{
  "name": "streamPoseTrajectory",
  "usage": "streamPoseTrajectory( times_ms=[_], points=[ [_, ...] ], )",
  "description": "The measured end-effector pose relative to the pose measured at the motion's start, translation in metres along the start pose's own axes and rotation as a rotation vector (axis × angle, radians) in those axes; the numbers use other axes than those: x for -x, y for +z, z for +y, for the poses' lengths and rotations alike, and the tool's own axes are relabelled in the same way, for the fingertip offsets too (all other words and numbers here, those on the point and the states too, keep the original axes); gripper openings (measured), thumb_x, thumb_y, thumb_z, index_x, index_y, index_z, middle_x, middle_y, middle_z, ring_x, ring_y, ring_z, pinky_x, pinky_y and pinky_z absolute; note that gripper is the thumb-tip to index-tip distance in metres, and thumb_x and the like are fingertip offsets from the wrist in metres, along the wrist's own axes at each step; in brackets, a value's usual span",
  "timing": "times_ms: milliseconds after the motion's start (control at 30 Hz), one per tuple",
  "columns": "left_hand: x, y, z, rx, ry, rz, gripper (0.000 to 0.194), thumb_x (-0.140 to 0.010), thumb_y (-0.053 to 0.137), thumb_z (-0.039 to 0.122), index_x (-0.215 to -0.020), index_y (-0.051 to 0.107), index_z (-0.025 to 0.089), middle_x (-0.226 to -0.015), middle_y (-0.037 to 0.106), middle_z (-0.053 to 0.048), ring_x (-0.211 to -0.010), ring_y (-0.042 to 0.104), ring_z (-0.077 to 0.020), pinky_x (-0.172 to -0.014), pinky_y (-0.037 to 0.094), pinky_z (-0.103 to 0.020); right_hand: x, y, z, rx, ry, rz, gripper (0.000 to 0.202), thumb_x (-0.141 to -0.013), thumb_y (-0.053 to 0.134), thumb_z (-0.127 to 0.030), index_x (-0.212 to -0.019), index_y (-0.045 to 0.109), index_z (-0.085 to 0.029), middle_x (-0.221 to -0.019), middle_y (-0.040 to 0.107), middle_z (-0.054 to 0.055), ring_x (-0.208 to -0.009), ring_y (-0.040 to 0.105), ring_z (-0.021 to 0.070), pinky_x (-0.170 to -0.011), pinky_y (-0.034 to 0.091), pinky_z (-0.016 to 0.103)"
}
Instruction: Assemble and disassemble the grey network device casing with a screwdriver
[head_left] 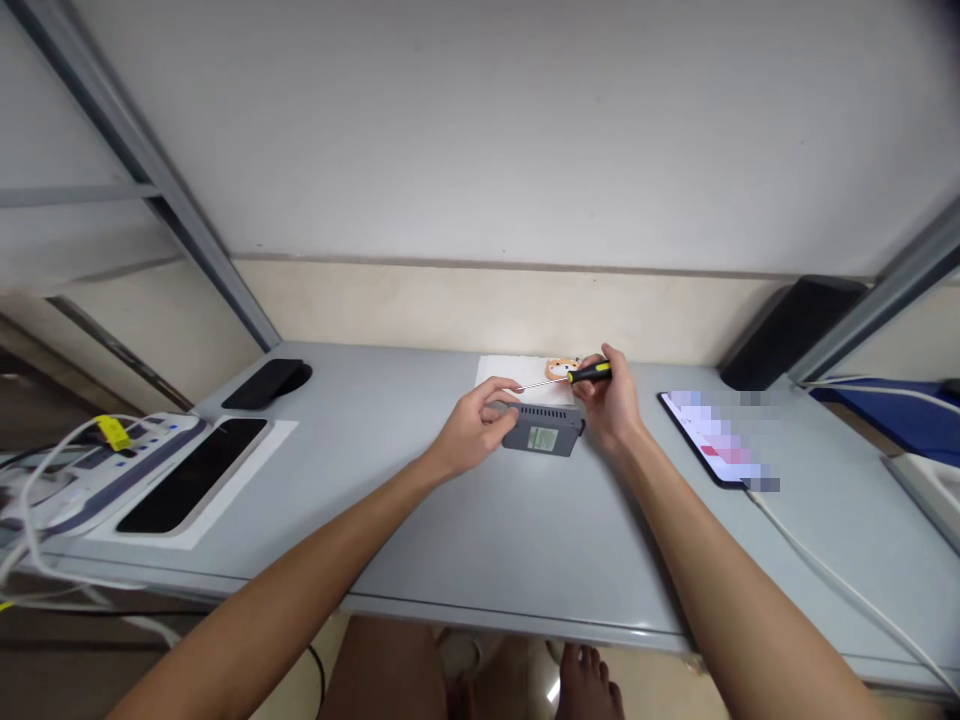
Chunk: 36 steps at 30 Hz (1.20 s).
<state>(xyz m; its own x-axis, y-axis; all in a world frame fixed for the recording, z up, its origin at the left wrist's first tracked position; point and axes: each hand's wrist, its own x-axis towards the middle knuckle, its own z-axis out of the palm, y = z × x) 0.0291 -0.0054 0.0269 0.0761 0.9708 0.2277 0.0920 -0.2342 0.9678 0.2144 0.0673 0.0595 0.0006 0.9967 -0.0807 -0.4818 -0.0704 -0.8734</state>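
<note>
In the head view, my left hand [476, 428] is closed on the left end of a small grey vented box [559, 440]. The box has a row of slots along its upper side and a pale green label on the face toward me. My right hand [611, 400] grips the black and yellow handle of a screwdriver [591, 372]. Its thin shaft points left above the box, with the tip at my left fingertips. I cannot tell whether the tip touches anything. Behind the box lie a white sheet [491, 368] and an orange and white cartoon-faced item [562, 370].
A phone with a lit screen [709, 440] and a white cable lies right on the grey desk [420, 540]. Behind it leans a black cylinder [795, 330]. At left are a dark-screened phone [196, 475], a power strip [142, 450] with cables and a black stand [266, 385].
</note>
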Motion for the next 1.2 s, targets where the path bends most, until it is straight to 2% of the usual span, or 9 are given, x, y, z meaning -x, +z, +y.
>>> streamPoseTrajectory(
  times_ms=[167, 300, 433, 533, 600, 733, 900, 1100, 1200],
  points=[
    [-0.001, -0.002, 0.002, -0.015, -0.014, 0.03, 0.022, -0.083, 0.064, 0.024, -0.103, 0.056, 0.022, -0.09, 0.064, 0.002, -0.047, 0.046, -0.0037, -0.049, 0.036, -0.021, -0.002, 0.002, 0.005, -0.001, -0.047, 0.077, 0.044, -0.098, 0.057, -0.043, -0.061, 0.056, -0.021, -0.042, 0.037, -0.006, -0.042, 0.033, 0.0083, -0.048, 0.028, 0.022],
    [-0.004, -0.009, 0.003, -0.058, -0.02, 0.068, 0.016, -0.08, 0.06, 0.019, -0.095, 0.056, 0.021, -0.084, 0.061, 0.003, -0.049, 0.047, -0.0053, -0.05, 0.036, -0.022, -0.005, 0.003, 0.014, 0.144, -0.103, 0.11, 0.04, -0.094, 0.062, -0.051, -0.068, 0.061, -0.021, -0.049, 0.047, -0.004, -0.047, 0.037, 0.0093, -0.049, 0.027, 0.024],
    [-0.008, -0.018, 0.003, -0.122, -0.011, 0.097, 0.007, -0.082, 0.054, 0.019, -0.087, 0.06, 0.021, -0.072, 0.059, 0.004, -0.054, 0.051, -0.0105, -0.055, 0.041, -0.024, -0.002, 0.003, 0.024, 0.406, -0.132, 0.011, 0.058, -0.075, 0.072, -0.078, -0.081, 0.07, -0.02, -0.058, 0.056, -0.003, -0.053, 0.043, 0.011, -0.053, 0.032, 0.027],
    [-0.011, -0.021, 0.001, -0.245, 0.008, 0.178, 0.015, -0.088, 0.049, 0.02, -0.082, 0.062, 0.022, -0.074, 0.064, 0.001, -0.059, 0.054, -0.0134, -0.058, 0.043, -0.027, -0.001, 0.003, 0.029, 0.524, -0.168, -0.033, 0.076, -0.06, 0.069, -0.094, -0.083, 0.068, -0.021, -0.063, 0.058, -0.003, -0.056, 0.047, 0.0129, -0.057, 0.037, 0.03],
    [-0.01, -0.023, -0.001, -0.369, 0.044, 0.238, 0.019, -0.091, 0.048, 0.02, -0.081, 0.064, 0.022, -0.076, 0.068, 0.0, -0.062, 0.056, -0.015, -0.06, 0.044, -0.028, -0.001, 0.003, 0.031, 0.546, -0.176, -0.036, 0.082, -0.057, 0.065, -0.099, -0.084, 0.066, -0.022, -0.064, 0.058, -0.003, -0.058, 0.048, 0.0139, -0.059, 0.039, 0.032],
    [-0.006, -0.021, -0.002, -0.588, 0.281, 0.306, 0.021, -0.096, 0.047, 0.019, -0.086, 0.066, 0.023, -0.083, 0.072, -0.002, -0.075, 0.062, -0.0185, -0.071, 0.049, -0.032, -0.002, 0.001, 0.031, 0.569, -0.186, -0.035, 0.083, -0.059, 0.061, -0.101, -0.084, 0.067, -0.022, -0.066, 0.058, -0.001, -0.06, 0.049, 0.0153, -0.063, 0.04, 0.033],
    [0.0, -0.013, -0.001, -0.679, 0.583, 0.245, 0.022, -0.101, 0.044, 0.017, -0.093, 0.064, 0.022, -0.091, 0.073, -0.004, -0.089, 0.065, -0.0209, -0.082, 0.052, -0.036, -0.004, -0.002, 0.034, 0.552, -0.171, -0.036, 0.077, -0.066, 0.06, -0.097, -0.085, 0.068, -0.022, -0.066, 0.059, -0.001, -0.061, 0.049, 0.0161, -0.064, 0.039, 0.033],
    [0.006, 0.0, -0.006, -0.791, 0.603, 0.098, 0.018, -0.101, 0.05, 0.018, -0.108, 0.066, 0.022, -0.105, 0.075, -0.006, -0.1, 0.067, -0.0234, -0.09, 0.05, -0.04, -0.007, -0.002, 0.035, 0.496, -0.157, 0.012, 0.066, -0.074, 0.065, -0.089, -0.079, 0.07, -0.023, -0.063, 0.059, -0.001, -0.059, 0.047, 0.0155, -0.062, 0.038, 0.032],
    [0.006, 0.001, -0.009, -0.812, 0.587, 0.063, 0.021, -0.103, 0.049, 0.019, -0.11, 0.068, 0.022, -0.108, 0.076, -0.007, -0.104, 0.068, -0.0241, -0.093, 0.05, -0.041, -0.006, 0.0, 0.026, 0.397, -0.151, 0.069, 0.056, -0.082, 0.067, -0.077, -0.077, 0.071, -0.022, -0.058, 0.056, -0.002, -0.054, 0.045, 0.0133, -0.058, 0.038, 0.03]
  ],
)
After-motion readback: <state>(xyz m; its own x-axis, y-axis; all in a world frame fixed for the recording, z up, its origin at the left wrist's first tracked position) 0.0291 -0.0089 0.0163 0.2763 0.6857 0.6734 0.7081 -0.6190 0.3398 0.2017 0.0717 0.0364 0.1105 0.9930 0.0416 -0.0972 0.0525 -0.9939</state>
